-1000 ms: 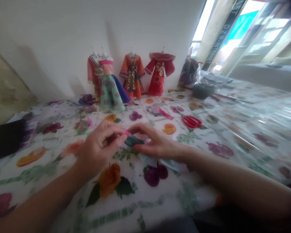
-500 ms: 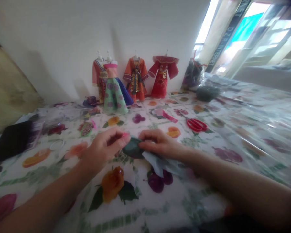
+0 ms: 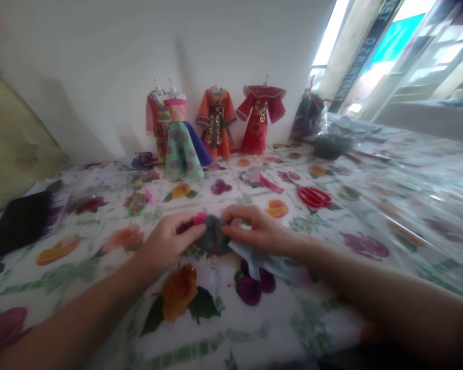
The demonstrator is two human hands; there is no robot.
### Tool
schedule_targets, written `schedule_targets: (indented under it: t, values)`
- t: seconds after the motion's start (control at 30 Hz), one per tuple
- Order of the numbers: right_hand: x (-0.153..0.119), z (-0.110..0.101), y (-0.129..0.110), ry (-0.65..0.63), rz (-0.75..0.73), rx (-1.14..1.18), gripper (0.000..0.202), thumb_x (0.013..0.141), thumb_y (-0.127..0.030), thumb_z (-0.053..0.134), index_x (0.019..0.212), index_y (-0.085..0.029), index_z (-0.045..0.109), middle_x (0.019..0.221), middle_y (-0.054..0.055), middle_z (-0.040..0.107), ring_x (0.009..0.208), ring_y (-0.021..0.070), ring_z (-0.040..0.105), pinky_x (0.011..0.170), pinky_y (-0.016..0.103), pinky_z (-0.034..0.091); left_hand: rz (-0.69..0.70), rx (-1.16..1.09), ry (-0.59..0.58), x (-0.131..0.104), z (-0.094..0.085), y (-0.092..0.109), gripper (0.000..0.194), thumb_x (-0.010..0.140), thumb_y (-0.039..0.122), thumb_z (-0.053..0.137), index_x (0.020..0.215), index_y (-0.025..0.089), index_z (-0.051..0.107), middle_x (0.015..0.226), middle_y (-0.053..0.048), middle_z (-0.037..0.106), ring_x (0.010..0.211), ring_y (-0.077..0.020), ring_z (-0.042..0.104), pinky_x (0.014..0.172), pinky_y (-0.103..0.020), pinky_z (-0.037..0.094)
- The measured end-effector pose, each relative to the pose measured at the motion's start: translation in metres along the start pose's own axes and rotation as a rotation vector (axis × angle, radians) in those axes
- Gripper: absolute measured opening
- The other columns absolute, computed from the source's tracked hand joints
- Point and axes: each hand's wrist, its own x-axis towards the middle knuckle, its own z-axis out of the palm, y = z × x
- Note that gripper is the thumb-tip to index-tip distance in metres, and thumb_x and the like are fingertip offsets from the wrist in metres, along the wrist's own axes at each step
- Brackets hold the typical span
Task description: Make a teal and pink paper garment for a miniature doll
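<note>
Between my two hands is a small piece of dark grey-green fabric [image 3: 213, 237], with a bright pink strip [image 3: 199, 218] at its left end. My left hand [image 3: 173, 234] pinches the pink end between thumb and fingers. My right hand [image 3: 254, 226] is closed on the fabric's right side, thumb and forefinger together. A pale grey-white piece of cloth or paper [image 3: 250, 259] hangs below my right hand; whether it is joined to the dark fabric, I cannot tell.
Doll-sized dresses on stands line the wall: a green floral one [image 3: 181, 149], an orange one [image 3: 216, 121] and a red one [image 3: 256, 123] among them. Red-handled scissors [image 3: 314, 197] lie to the right, near pink scraps [image 3: 270, 182]. A black flat object [image 3: 19, 223] lies far left.
My left hand has dropped slightly, and its fingers have shifted so more of the pink strip shows. The dark fabric is turned a little. My right hand stays nearly in place.
</note>
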Motion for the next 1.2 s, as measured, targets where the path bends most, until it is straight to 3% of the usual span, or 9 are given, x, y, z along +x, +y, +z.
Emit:
schedule_targets:
  t: [0.13,0.2,0.33,0.57,0.9,1.2]
  values:
    - [0.001,-0.004,0.0,-0.016,0.012,0.045,0.014,0.093,-0.032,0.061,0.09,-0.019,0.066,0.077,-0.001,0.062,0.071,0.0139,0.056,0.066,0.027,0.044,-0.057,-0.142,-0.009,-0.002,-0.004,0.0,0.021,0.089,0.039,0.066,0.075,0.022,0.066,0.052,0.005,0.048,0.047,-0.0099,0.042,0.045,-0.023,0.03]
    - [0.001,-0.005,0.0,-0.035,0.021,0.072,0.015,0.093,-0.033,0.06,0.091,-0.019,0.065,0.075,-0.001,0.062,0.069,0.0132,0.056,0.064,0.027,0.043,-0.092,-0.167,-0.052,-0.003,-0.005,0.001,0.021,0.09,0.04,0.066,0.077,0.022,0.066,0.049,0.006,0.048,0.042,-0.0087,0.039,0.042,-0.023,0.026]
    - [0.001,-0.005,0.0,-0.026,-0.012,0.026,0.013,0.093,-0.03,0.061,0.091,-0.019,0.067,0.083,0.0,0.066,0.076,0.0144,0.059,0.071,0.028,0.047,-0.159,-0.136,-0.116,-0.003,-0.001,0.002,0.022,0.083,0.043,0.073,0.086,0.021,0.068,0.054,0.005,0.056,0.042,-0.0083,0.044,0.041,-0.022,0.028]
    - [-0.002,0.002,-0.003,-0.05,-0.094,-0.026,0.009,0.092,-0.025,0.06,0.089,-0.019,0.066,0.087,0.002,0.069,0.081,0.0162,0.06,0.076,0.03,0.049,-0.128,-0.156,-0.071,-0.005,0.01,0.0,0.025,0.082,0.042,0.074,0.074,0.02,0.066,0.052,0.005,0.051,0.044,-0.0082,0.04,0.043,-0.022,0.029]
    - [-0.002,-0.007,-0.009,-0.132,-0.074,-0.01,0.011,0.092,-0.027,0.057,0.086,-0.021,0.064,0.087,0.001,0.066,0.082,0.017,0.06,0.075,0.03,0.047,-0.052,-0.056,-0.143,0.001,-0.009,-0.003,0.019,0.085,0.037,0.071,0.073,0.022,0.071,0.051,0.005,0.053,0.042,-0.0074,0.041,0.041,-0.021,0.032]
    - [0.0,-0.012,0.001,-0.148,-0.066,0.065,0.009,0.091,-0.026,0.058,0.088,-0.021,0.065,0.087,0.001,0.066,0.083,0.0171,0.06,0.077,0.031,0.047,-0.087,-0.112,-0.057,0.003,-0.019,-0.001,0.017,0.081,0.038,0.073,0.074,0.023,0.075,0.046,0.004,0.051,0.039,-0.0077,0.041,0.039,-0.022,0.027]
